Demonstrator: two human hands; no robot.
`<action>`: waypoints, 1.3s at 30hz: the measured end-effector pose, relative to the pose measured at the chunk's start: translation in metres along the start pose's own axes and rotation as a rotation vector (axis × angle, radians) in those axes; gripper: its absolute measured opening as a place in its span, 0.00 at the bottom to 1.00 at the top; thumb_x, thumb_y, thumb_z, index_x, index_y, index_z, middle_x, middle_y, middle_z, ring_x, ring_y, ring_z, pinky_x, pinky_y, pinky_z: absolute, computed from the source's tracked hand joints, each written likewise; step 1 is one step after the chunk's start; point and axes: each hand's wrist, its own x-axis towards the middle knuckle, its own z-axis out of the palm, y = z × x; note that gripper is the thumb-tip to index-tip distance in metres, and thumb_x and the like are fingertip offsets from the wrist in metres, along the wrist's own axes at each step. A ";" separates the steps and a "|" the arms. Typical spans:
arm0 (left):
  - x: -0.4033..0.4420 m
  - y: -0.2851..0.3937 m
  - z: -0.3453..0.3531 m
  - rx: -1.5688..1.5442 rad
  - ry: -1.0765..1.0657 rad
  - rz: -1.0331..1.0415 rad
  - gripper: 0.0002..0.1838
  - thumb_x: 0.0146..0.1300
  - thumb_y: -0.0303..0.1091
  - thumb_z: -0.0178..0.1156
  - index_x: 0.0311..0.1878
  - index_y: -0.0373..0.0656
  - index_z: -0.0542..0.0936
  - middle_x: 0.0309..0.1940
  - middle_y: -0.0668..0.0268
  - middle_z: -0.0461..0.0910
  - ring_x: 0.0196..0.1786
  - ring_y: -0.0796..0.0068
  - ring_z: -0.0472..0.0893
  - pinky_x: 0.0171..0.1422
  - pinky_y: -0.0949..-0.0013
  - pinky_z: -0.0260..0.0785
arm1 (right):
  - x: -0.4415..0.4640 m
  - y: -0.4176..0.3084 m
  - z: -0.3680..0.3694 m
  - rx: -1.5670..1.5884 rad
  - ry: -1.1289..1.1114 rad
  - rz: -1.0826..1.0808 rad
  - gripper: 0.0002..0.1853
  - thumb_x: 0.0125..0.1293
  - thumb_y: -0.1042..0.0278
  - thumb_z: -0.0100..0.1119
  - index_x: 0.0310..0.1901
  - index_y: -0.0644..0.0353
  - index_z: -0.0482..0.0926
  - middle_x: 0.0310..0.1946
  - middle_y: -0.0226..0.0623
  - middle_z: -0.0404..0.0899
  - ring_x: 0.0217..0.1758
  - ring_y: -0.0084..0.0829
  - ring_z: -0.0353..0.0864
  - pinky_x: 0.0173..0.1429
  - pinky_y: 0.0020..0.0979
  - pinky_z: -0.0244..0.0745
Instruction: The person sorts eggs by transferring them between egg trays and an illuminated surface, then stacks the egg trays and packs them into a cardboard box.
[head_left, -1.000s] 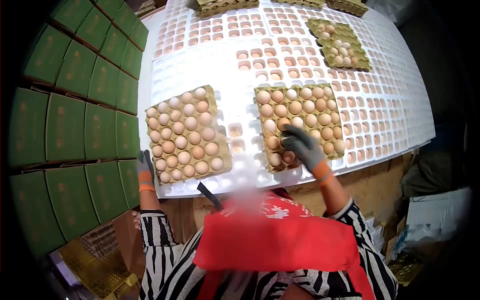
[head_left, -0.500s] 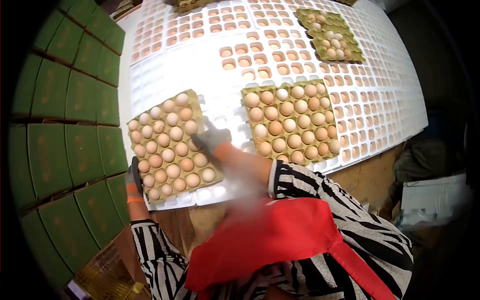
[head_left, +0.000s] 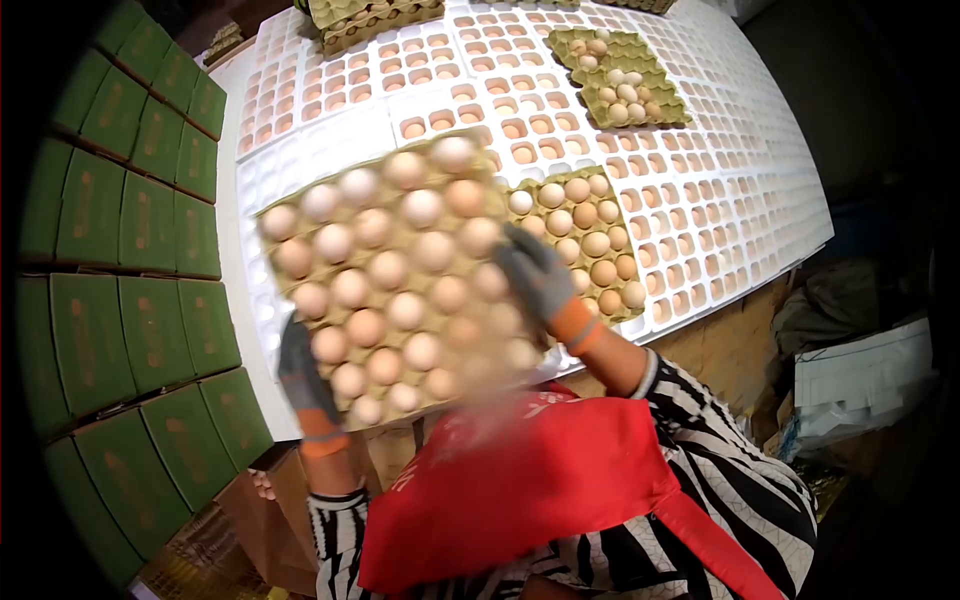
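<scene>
The room is dim around a white table (head_left: pixel 232 255), on which moulded white sheets (head_left: pixel 320 145) are laid, many of their square cells filled with eggs (head_left: pixel 523 155). Along the left, green cartons (head_left: pixel 90 330) are stacked in rows, their faint printed marks too indistinct to be read. A red apron (head_left: pixel 520 500) is worn over a striped top (head_left: pixel 740 470); its pale print cannot be made out. Above the table's near left part, a pulp egg tray (head_left: pixel 346 215) is held up, and the left portion of a second filled tray (head_left: pixel 618 284) is hidden by it. Farther off, a partly filled tray (head_left: pixel 642 62) and a tray stack (head_left: pixel 345 40) are set well apart. A dark bundle (head_left: pixel 830 315) is seen beyond the table's right near edge. The held tray is gripped at its left side by the gloved left hand (head_left: pixel 305 375) and at its right side by the gloved right hand (head_left: pixel 540 280). In it, pinkish-brown eggs (head_left: pixel 408 310) are seated in cups, those at the lower right blurred.
</scene>
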 end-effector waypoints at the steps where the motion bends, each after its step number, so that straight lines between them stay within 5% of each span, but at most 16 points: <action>1: -0.001 0.034 0.029 -0.263 -0.029 -0.158 0.21 0.76 0.35 0.52 0.63 0.29 0.75 0.56 0.56 0.80 0.57 0.69 0.78 0.64 0.65 0.72 | -0.002 0.004 -0.030 -0.028 0.067 0.008 0.20 0.74 0.63 0.57 0.60 0.69 0.76 0.49 0.45 0.84 0.50 0.29 0.81 0.55 0.31 0.78; 2: -0.002 0.067 0.059 -0.522 -0.016 -0.324 0.21 0.75 0.35 0.53 0.63 0.29 0.75 0.55 0.57 0.81 0.56 0.71 0.78 0.63 0.66 0.72 | -0.005 0.008 -0.061 -0.055 0.133 0.017 0.20 0.74 0.63 0.57 0.59 0.70 0.77 0.47 0.42 0.84 0.49 0.27 0.81 0.54 0.30 0.78; 8: -0.009 0.120 0.187 -0.539 -0.097 -0.373 0.19 0.72 0.33 0.59 0.60 0.31 0.77 0.44 0.63 0.82 0.46 0.76 0.76 0.52 0.70 0.71 | 0.008 0.066 -0.177 0.103 0.303 0.082 0.21 0.73 0.60 0.60 0.58 0.68 0.80 0.46 0.31 0.83 0.46 0.20 0.76 0.49 0.25 0.74; 12: -0.018 0.115 0.218 -0.518 -0.102 -0.330 0.21 0.74 0.35 0.58 0.63 0.29 0.76 0.55 0.58 0.83 0.54 0.72 0.79 0.62 0.68 0.71 | 0.024 0.096 -0.197 0.025 0.274 0.026 0.23 0.72 0.56 0.61 0.58 0.68 0.80 0.44 0.30 0.81 0.45 0.20 0.75 0.48 0.25 0.73; 17: -0.022 0.122 0.204 -0.456 -0.084 -0.415 0.22 0.75 0.33 0.57 0.67 0.31 0.72 0.58 0.58 0.80 0.55 0.71 0.79 0.61 0.68 0.72 | 0.033 0.115 -0.218 -0.432 0.220 -0.131 0.23 0.70 0.55 0.62 0.59 0.64 0.79 0.46 0.47 0.81 0.50 0.41 0.82 0.55 0.37 0.76; 20: -0.040 0.143 0.170 -0.094 -0.117 -0.081 0.19 0.70 0.27 0.61 0.63 0.36 0.77 0.55 0.59 0.80 0.54 0.69 0.80 0.60 0.68 0.73 | -0.005 0.058 -0.216 -0.624 0.237 -0.335 0.24 0.64 0.64 0.67 0.61 0.58 0.77 0.44 0.42 0.81 0.50 0.39 0.80 0.54 0.37 0.77; 22: -0.064 0.150 0.155 -0.178 -0.170 0.085 0.21 0.63 0.23 0.66 0.60 0.39 0.79 0.53 0.59 0.79 0.54 0.64 0.80 0.59 0.66 0.74 | -0.034 0.044 -0.211 -0.645 -0.013 -0.399 0.23 0.62 0.68 0.67 0.60 0.56 0.79 0.43 0.38 0.82 0.48 0.39 0.80 0.52 0.37 0.78; 23: -0.065 0.157 0.142 0.066 -0.302 0.273 0.25 0.56 0.23 0.69 0.60 0.41 0.80 0.53 0.58 0.79 0.55 0.61 0.79 0.59 0.62 0.74 | -0.046 0.035 -0.200 -0.567 -0.163 -0.365 0.22 0.60 0.70 0.66 0.58 0.55 0.80 0.42 0.37 0.82 0.46 0.39 0.80 0.50 0.38 0.78; 26: -0.069 0.176 0.138 0.356 -0.569 0.477 0.27 0.52 0.28 0.72 0.58 0.43 0.80 0.52 0.58 0.78 0.54 0.55 0.78 0.61 0.56 0.71 | -0.057 0.040 -0.164 -0.650 -0.288 -0.821 0.21 0.56 0.67 0.67 0.53 0.52 0.80 0.41 0.34 0.81 0.42 0.38 0.80 0.47 0.39 0.76; 31: -0.067 0.154 0.151 0.397 -0.658 0.538 0.23 0.51 0.31 0.72 0.52 0.44 0.79 0.50 0.60 0.79 0.52 0.53 0.78 0.57 0.54 0.72 | -0.061 0.067 -0.110 -1.001 -0.311 -0.874 0.15 0.57 0.62 0.65 0.46 0.52 0.80 0.37 0.33 0.77 0.37 0.38 0.76 0.46 0.38 0.73; 33: -0.063 0.150 0.149 0.258 -0.601 0.529 0.22 0.53 0.28 0.70 0.52 0.42 0.78 0.47 0.62 0.80 0.51 0.60 0.79 0.57 0.59 0.72 | -0.057 0.061 -0.116 -0.871 -0.341 -0.809 0.15 0.58 0.63 0.65 0.48 0.53 0.80 0.38 0.34 0.77 0.40 0.36 0.78 0.47 0.36 0.73; 34: -0.064 0.149 0.145 -0.005 -0.596 0.239 0.20 0.55 0.29 0.68 0.52 0.42 0.78 0.47 0.63 0.79 0.50 0.62 0.78 0.57 0.62 0.72 | -0.057 0.057 -0.121 -0.804 -0.355 -0.772 0.15 0.59 0.64 0.65 0.48 0.54 0.80 0.39 0.34 0.77 0.42 0.35 0.78 0.47 0.35 0.74; 36: -0.062 0.144 0.135 -0.520 -0.536 -0.347 0.18 0.59 0.32 0.65 0.52 0.41 0.77 0.46 0.64 0.77 0.48 0.68 0.78 0.57 0.67 0.71 | -0.059 0.049 -0.136 -0.205 -0.358 -0.249 0.15 0.63 0.65 0.62 0.51 0.56 0.79 0.41 0.35 0.78 0.46 0.31 0.80 0.47 0.32 0.76; 37: -0.056 0.144 0.125 -0.766 -0.512 -0.480 0.18 0.59 0.31 0.64 0.52 0.39 0.76 0.47 0.63 0.77 0.49 0.69 0.77 0.58 0.67 0.71 | -0.051 0.053 -0.144 0.282 -0.358 -0.013 0.15 0.65 0.66 0.61 0.52 0.58 0.78 0.43 0.35 0.79 0.46 0.29 0.81 0.47 0.30 0.78; 38: -0.049 0.144 0.117 -1.013 -0.480 -0.612 0.18 0.59 0.29 0.64 0.51 0.38 0.75 0.48 0.62 0.77 0.51 0.70 0.77 0.59 0.68 0.70 | -0.041 0.047 -0.159 0.405 -0.352 0.268 0.16 0.62 0.69 0.65 0.52 0.58 0.78 0.44 0.35 0.80 0.41 0.27 0.82 0.46 0.29 0.79; 39: -0.046 0.137 0.120 -0.725 -0.479 -0.428 0.19 0.57 0.27 0.65 0.52 0.38 0.76 0.48 0.63 0.76 0.52 0.70 0.77 0.60 0.66 0.70 | -0.039 0.040 -0.159 0.452 -0.362 0.286 0.16 0.62 0.70 0.64 0.52 0.58 0.78 0.43 0.34 0.79 0.41 0.27 0.82 0.45 0.29 0.79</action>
